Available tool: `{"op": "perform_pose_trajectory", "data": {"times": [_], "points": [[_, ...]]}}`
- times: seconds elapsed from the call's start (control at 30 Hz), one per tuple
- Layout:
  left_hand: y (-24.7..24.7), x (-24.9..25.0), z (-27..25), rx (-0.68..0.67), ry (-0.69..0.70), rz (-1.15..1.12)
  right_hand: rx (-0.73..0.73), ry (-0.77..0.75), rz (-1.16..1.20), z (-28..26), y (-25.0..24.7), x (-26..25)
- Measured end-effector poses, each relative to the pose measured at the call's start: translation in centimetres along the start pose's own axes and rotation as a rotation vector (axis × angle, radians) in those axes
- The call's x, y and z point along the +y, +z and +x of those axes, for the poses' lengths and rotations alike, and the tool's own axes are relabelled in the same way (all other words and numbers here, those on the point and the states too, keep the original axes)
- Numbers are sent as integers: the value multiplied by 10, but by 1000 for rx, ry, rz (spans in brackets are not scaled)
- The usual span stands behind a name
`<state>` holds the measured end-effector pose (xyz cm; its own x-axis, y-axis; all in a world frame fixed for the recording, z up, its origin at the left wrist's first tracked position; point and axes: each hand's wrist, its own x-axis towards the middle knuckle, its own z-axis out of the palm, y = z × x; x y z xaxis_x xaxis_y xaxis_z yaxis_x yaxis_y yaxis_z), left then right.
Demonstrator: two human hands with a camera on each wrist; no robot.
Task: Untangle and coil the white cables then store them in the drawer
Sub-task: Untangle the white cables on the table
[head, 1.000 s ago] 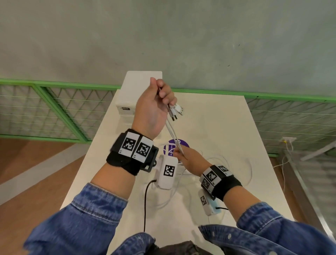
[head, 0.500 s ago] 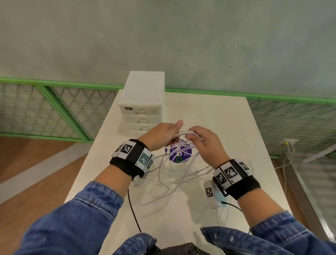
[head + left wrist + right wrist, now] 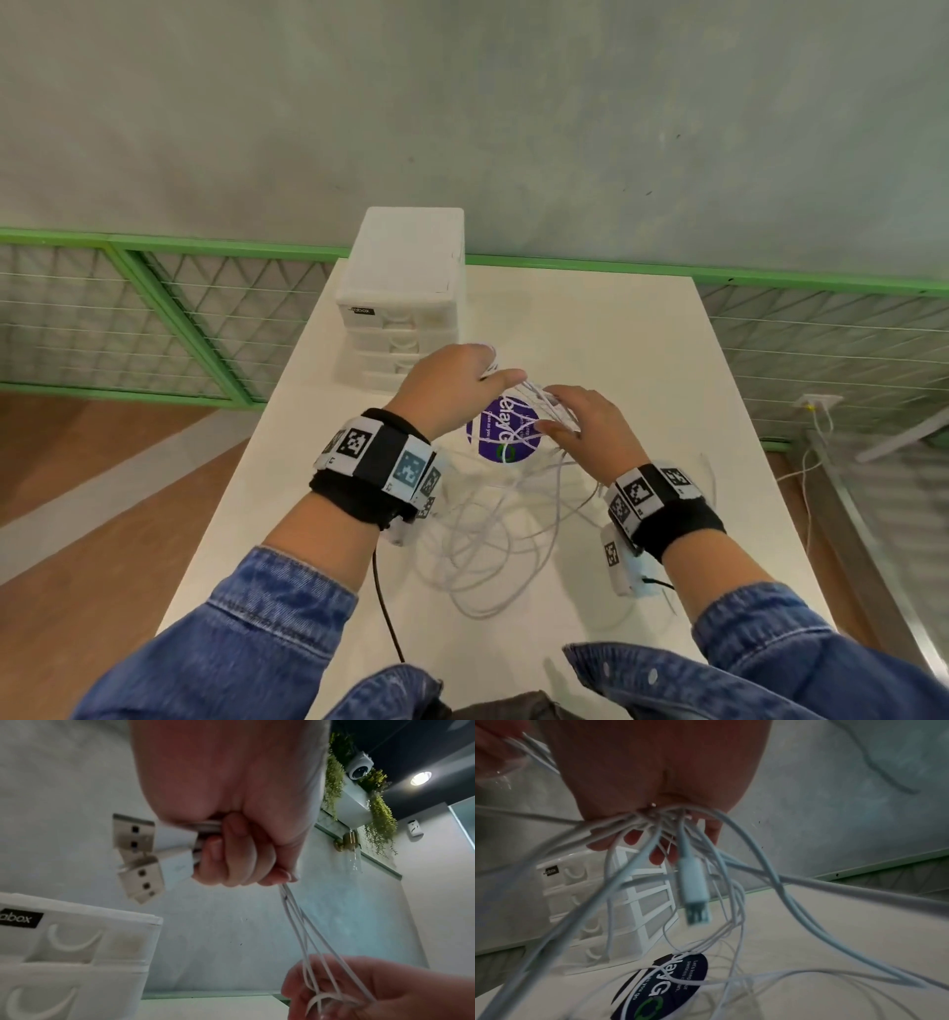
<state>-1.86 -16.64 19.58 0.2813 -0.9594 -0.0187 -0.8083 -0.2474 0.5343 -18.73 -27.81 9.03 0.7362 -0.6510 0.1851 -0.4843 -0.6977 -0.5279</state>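
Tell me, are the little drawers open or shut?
Shut. Every drawer front in the drawer box sits flush with the frame in the head view and the right wrist view. None is pulled out, and no cables are inside yet.

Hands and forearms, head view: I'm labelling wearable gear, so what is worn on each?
Both hands, left hand and right hand, are bare. Each wrist carries a black fabric wrist strap ringed with white square tags printed with black pixel-pattern markers. A white camera unit with its own marker hangs under the right wrist. A thin black cable trails below the left wrist. Blue denim sleeves cover both forearms.
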Motion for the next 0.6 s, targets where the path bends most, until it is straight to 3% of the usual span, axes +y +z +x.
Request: {"op": "perform_pose_trajectory", "data": {"times": [0.2,0.4,0.6], "points": [[-17,-6,1,168,-16,-48,65,11,-18,-7,0,19],[-21,-16,0,225,-70,-78,14,222,-176,-13,2,33],[-37,-34,-4,471,-212,-53,-14,373,-247,-15,-8,49]]}}
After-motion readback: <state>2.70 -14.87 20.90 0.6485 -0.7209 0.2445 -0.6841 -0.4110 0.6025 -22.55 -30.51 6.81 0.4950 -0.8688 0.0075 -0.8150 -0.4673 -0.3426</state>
